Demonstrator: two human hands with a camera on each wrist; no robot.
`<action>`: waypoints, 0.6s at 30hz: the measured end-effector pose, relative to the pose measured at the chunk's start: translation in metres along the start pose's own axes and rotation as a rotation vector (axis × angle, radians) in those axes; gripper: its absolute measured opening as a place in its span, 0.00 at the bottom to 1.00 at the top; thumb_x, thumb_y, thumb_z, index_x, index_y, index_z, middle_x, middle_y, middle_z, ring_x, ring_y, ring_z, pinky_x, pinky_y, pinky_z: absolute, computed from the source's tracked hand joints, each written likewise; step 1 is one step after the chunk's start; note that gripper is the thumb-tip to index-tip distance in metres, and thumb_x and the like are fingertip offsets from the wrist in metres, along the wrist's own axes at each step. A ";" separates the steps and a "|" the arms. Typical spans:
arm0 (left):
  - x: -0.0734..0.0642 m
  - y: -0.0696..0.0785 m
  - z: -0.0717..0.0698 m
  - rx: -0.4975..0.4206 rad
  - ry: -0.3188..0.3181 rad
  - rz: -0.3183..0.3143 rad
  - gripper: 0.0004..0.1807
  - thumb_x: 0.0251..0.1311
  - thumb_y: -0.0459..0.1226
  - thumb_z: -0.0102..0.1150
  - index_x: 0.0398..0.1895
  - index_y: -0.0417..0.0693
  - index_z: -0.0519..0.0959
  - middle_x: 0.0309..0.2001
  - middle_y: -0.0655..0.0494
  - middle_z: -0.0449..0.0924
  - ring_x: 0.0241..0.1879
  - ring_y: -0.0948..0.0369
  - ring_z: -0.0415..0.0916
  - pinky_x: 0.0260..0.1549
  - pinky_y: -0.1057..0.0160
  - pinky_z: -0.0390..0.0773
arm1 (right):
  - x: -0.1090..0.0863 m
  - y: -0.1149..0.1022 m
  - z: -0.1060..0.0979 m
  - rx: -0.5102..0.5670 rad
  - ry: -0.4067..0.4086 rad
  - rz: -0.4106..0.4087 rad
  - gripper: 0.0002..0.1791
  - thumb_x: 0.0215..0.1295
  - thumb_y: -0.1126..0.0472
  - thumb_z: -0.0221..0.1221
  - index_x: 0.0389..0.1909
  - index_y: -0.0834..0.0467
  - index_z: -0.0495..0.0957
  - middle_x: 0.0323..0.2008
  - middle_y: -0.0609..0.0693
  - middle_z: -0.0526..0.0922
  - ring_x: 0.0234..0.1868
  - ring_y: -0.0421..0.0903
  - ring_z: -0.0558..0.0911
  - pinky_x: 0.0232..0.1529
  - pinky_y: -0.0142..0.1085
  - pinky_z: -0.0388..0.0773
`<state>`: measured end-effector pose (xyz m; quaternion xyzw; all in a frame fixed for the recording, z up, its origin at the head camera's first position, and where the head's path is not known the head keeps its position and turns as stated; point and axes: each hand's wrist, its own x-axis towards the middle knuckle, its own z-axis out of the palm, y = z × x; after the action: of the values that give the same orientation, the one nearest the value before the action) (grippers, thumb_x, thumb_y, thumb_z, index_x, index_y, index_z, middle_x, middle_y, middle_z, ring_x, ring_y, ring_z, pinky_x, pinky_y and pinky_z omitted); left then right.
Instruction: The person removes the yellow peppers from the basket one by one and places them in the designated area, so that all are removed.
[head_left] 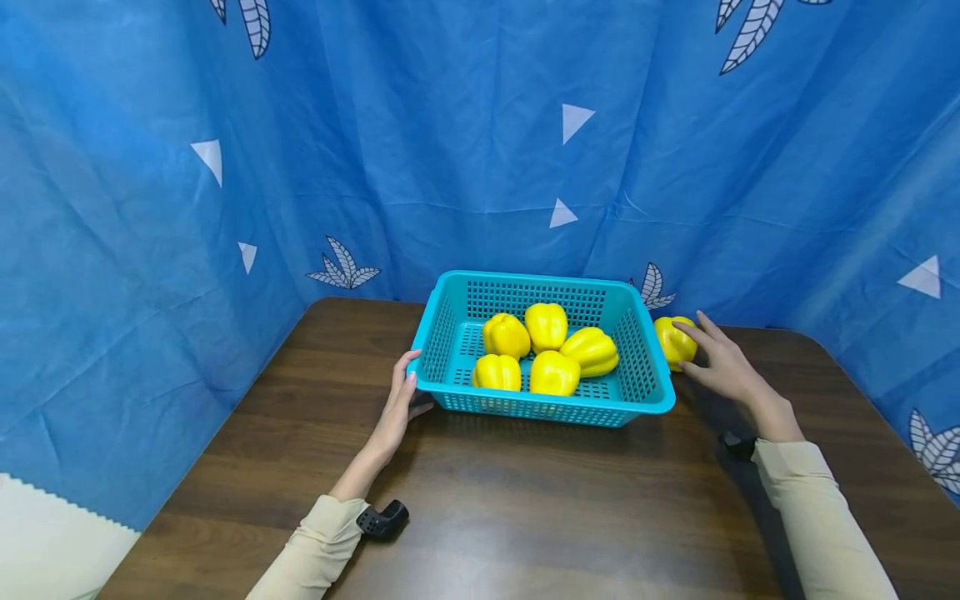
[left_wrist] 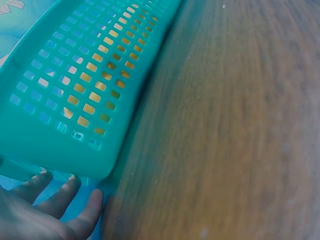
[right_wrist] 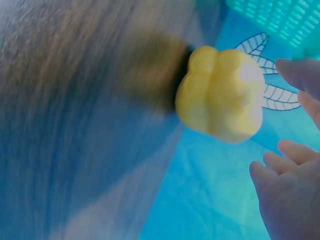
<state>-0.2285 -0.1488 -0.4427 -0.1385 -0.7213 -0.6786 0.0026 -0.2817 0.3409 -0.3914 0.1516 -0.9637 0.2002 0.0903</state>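
Observation:
In the head view, a turquoise plastic basket [head_left: 651,398] with grid walls holds several yellow bell peppers [head_left: 546,327]. My left hand [head_left: 392,408] is at its near left corner, with extended fingers touching the rim. The left wrist view shows those fingers [left_wrist: 64,197] against the end of the basket. One more yellow bell pepper [head_left: 672,343] lies on the table just right of the basket. Around it my right hand [head_left: 723,365] spreads thumb and fingers. From the right wrist, a gap shows between this pepper [right_wrist: 220,97] and the fingertips [right_wrist: 256,170].
The basket stands on a dark brown wooden table [head_left: 525,500], near its far edge. Behind and beside the table hangs a blue curtain [head_left: 480,150] with white triangles and leaf prints. A black wrist device [head_left: 384,521] is on the left forearm.

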 end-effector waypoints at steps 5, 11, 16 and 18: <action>0.000 -0.001 0.000 -0.001 0.003 -0.003 0.25 0.73 0.49 0.24 0.70 0.60 0.45 0.74 0.50 0.36 0.66 0.38 0.56 0.57 0.33 0.64 | -0.003 -0.005 -0.003 -0.007 0.029 -0.032 0.35 0.56 0.66 0.61 0.65 0.64 0.60 0.71 0.72 0.46 0.63 0.78 0.56 0.53 0.73 0.57; -0.001 -0.001 0.000 -0.001 0.005 -0.007 0.25 0.73 0.49 0.24 0.70 0.59 0.44 0.74 0.49 0.36 0.66 0.38 0.56 0.57 0.33 0.64 | -0.004 -0.011 -0.006 -0.011 0.062 -0.063 0.35 0.58 0.66 0.60 0.66 0.61 0.61 0.69 0.72 0.52 0.62 0.77 0.59 0.52 0.73 0.59; 0.000 0.000 0.000 -0.006 0.001 -0.007 0.25 0.73 0.50 0.24 0.70 0.60 0.44 0.73 0.50 0.36 0.66 0.39 0.55 0.58 0.33 0.64 | -0.004 -0.018 -0.008 -0.024 0.134 -0.108 0.32 0.57 0.68 0.61 0.64 0.61 0.64 0.64 0.72 0.60 0.60 0.73 0.63 0.51 0.70 0.64; 0.001 0.000 0.000 -0.006 -0.002 -0.003 0.25 0.73 0.50 0.24 0.70 0.60 0.44 0.73 0.50 0.36 0.66 0.39 0.55 0.58 0.33 0.64 | -0.003 -0.021 -0.008 -0.031 0.163 -0.129 0.30 0.56 0.69 0.61 0.62 0.63 0.66 0.62 0.71 0.63 0.58 0.71 0.65 0.50 0.69 0.66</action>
<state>-0.2289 -0.1486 -0.4423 -0.1380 -0.7195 -0.6806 0.0006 -0.2708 0.3265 -0.3770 0.1953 -0.9444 0.1909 0.1834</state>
